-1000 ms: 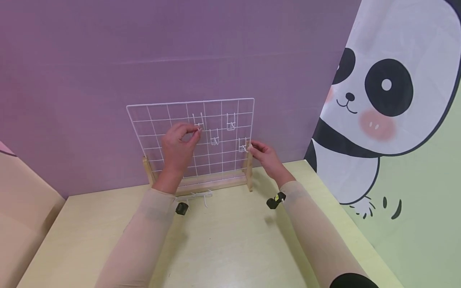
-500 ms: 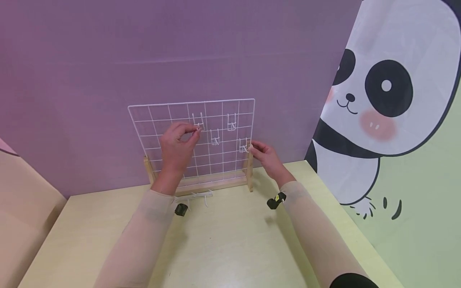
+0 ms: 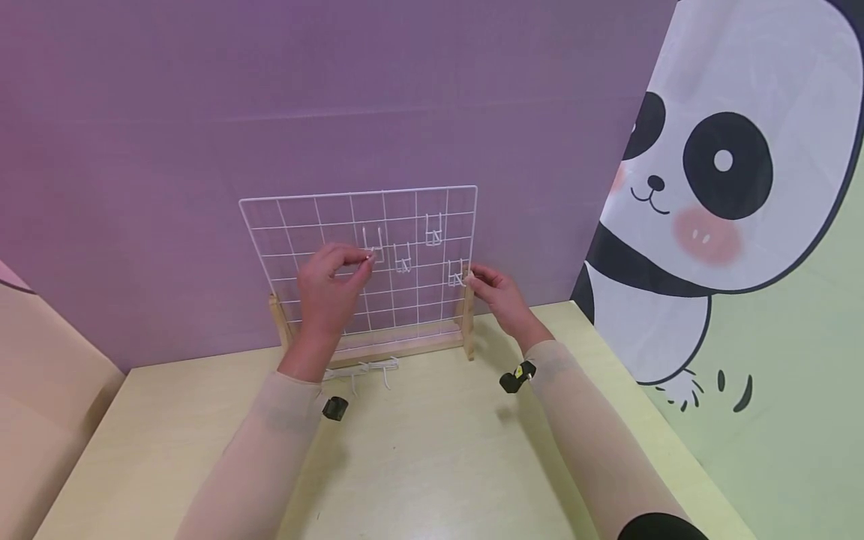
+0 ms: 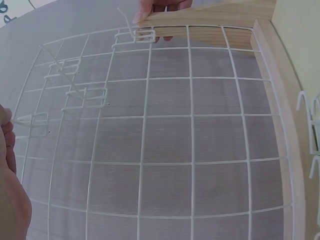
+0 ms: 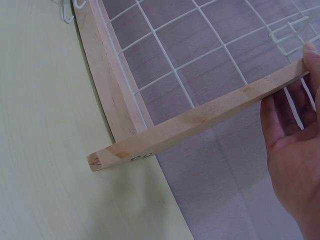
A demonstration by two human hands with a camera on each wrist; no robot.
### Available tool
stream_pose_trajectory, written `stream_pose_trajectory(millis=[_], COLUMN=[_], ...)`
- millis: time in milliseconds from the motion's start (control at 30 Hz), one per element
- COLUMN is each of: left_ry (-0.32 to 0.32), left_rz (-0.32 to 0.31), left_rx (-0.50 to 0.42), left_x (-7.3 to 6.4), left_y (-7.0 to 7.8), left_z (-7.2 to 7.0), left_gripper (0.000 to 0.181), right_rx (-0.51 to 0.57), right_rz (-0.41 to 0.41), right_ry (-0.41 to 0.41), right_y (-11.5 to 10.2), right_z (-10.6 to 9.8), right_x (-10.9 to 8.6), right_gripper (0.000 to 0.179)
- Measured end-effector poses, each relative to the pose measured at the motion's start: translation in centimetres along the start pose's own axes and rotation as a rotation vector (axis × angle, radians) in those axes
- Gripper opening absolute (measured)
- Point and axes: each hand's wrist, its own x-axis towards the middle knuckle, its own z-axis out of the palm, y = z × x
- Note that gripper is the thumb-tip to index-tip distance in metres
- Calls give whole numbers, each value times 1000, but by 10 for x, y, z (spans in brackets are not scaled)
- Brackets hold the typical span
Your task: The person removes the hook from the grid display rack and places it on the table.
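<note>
A white wire grid panel (image 3: 398,304) stands upright in a wooden stand (image 3: 468,322) against the purple wall. Thumb and fingertips of my left hand (image 3: 327,292) pinch the arm of a white wire hook (image 3: 379,246) at the grid's upper middle. In the left wrist view, the back of this hook (image 4: 39,124) lies over the grid wires. My right hand (image 3: 502,296) grips the top of the stand's right upright; the right wrist view shows its thumb on one side of that wooden post (image 5: 215,112) and its fingers on the other.
Three more white hooks hang on the grid: an upper right hook (image 3: 433,231), a middle hook (image 3: 403,259) and a lower right hook (image 3: 455,274). Loose white hooks (image 3: 383,365) lie on the pale wooden table (image 3: 418,450) before the stand. A panda picture (image 3: 729,247) covers the right wall.
My left hand has moved slightly down with the hook, whose upper prongs now sit lower against the grid. The right hand stays on the post.
</note>
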Motion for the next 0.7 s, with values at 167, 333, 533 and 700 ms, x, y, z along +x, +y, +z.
stream_pose_trajectory(millis=[167,333,533,700], left_ry=[-3,-18,-43,-57], left_rz=[-25,-23,-26,-37], left_rx=[-1,4,7,16], left_x=[-8,-17,-26,-33], left_y=[-1,-4,-5,-5], left_z=[-1,-1,-3,-4], left_gripper=[7,8,7,8], right_rx=[3,4,-1,-13], right_rz=[6,11,-2,4], right_ry=[3,3,2,3], right_y=[-1,-1,-1,0], right_z=[0,0,1,1], right_x=[0,-1,-3,-2], right_gripper=[42,42,41,40])
